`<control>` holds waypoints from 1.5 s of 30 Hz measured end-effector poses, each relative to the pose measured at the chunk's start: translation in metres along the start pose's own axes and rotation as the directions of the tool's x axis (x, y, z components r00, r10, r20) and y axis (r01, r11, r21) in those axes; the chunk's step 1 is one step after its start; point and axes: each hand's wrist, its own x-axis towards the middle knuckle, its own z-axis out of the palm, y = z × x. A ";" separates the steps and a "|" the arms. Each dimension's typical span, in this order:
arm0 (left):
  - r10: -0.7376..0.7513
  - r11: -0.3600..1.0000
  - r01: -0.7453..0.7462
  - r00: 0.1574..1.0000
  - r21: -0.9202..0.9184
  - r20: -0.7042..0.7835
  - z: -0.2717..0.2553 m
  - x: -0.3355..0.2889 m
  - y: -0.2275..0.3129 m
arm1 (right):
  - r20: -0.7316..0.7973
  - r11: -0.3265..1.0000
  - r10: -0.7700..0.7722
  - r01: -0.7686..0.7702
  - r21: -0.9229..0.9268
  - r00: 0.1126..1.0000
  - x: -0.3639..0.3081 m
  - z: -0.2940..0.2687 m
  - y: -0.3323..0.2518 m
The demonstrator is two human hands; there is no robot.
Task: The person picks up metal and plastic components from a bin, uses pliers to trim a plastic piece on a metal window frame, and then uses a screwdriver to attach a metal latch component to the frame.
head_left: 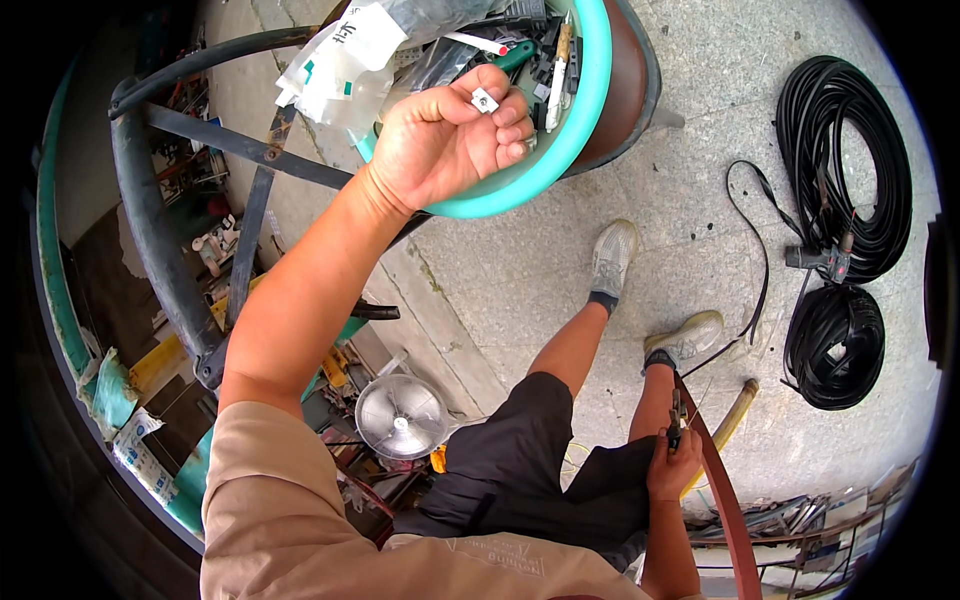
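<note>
My left hand (pixel 445 150) is raised over a turquoise basin (pixel 590 110), palm up with curled fingers. Between its thumb and forefinger is a small pale square metal piece (pixel 484 101) with a hole in it. Clear plastic bags (pixel 345 75), a green-handled tool (pixel 516 56), a white stick with a red end (pixel 478 43) and dark small parts lie in the basin around that hand. Low on the right, my right hand (pixel 675 466) is closed on a dark hand tool (pixel 676 418), whose exact kind I cannot make out. A reddish-brown bar (pixel 722 490) runs beside that hand.
The basin rests on a brown stand (pixel 625 90). Coils of black cable (pixel 800 140) lie on the grey floor at right, with a power tool (pixel 825 260) between them. A dark metal frame (pixel 160 220) and a round fan (pixel 401 417) stand at left. A yellowish tube (pixel 735 415) is near the bar.
</note>
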 end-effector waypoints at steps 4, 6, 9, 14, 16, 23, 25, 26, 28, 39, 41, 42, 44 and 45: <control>-0.030 0.999 0.031 0.999 -0.019 0.029 0.000 -0.001 -0.001 | -0.003 1.000 -0.005 0.005 0.005 1.000 0.000 0.000 0.000; -0.052 0.995 0.053 0.998 -0.081 0.023 -0.002 -0.001 0.000 | -0.009 1.000 -0.006 0.006 0.003 1.000 0.001 0.000 -0.001; -0.064 0.990 0.067 0.998 -0.121 0.028 -0.002 0.000 0.002 | -0.003 1.000 0.004 -0.004 0.003 1.000 0.001 0.000 -0.002; 0.010 0.984 -0.003 0.999 -0.181 0.041 -0.004 -0.001 -0.002 | 0.007 1.000 0.005 -0.005 -0.002 1.000 0.002 0.001 -0.001; 0.019 0.986 -0.017 1.000 -0.164 0.014 0.002 -0.001 -0.002 | 0.003 1.000 0.003 -0.003 -0.002 1.000 0.002 0.001 0.000; 0.088 0.992 -0.084 0.995 0.091 -0.039 0.005 0.002 -0.001 | -0.002 0.999 0.029 -0.029 -0.020 1.000 0.002 0.004 0.001; 0.096 0.987 -0.092 0.995 0.129 -0.020 0.002 0.002 -0.001 | -0.004 1.000 0.018 -0.018 -0.014 1.000 0.003 0.003 -0.001; 0.098 0.985 -0.095 0.995 0.141 -0.013 0.000 0.002 0.000 | -0.007 1.000 0.007 -0.007 -0.008 1.000 0.004 0.002 -0.003; 0.099 0.983 -0.097 0.995 0.153 -0.006 -0.001 0.003 -0.001 | -0.010 1.000 0.007 -0.007 -0.003 1.000 0.004 0.002 -0.004; 0.091 0.987 -0.087 0.996 0.137 -0.022 0.002 0.003 -0.001 | -0.005 1.000 0.014 -0.014 0.013 1.000 0.005 0.003 -0.003; 0.101 0.987 -0.096 0.994 0.131 -0.032 0.003 0.005 -0.002 | 0.003 1.000 0.025 -0.025 0.017 1.000 0.005 0.003 -0.003; 0.110 0.987 -0.104 0.993 0.125 -0.042 0.003 0.005 -0.002 | 0.003 1.000 0.025 -0.025 0.017 1.000 0.005 0.003 -0.003; 0.114 0.983 -0.108 0.993 0.147 -0.036 0.002 0.005 0.000 | -0.011 0.999 0.024 -0.024 0.032 1.000 0.005 0.003 -0.004; 0.118 0.979 -0.112 0.993 0.169 -0.030 0.001 0.005 0.000 | -0.010 0.999 0.024 -0.023 0.032 1.000 0.005 0.003 -0.004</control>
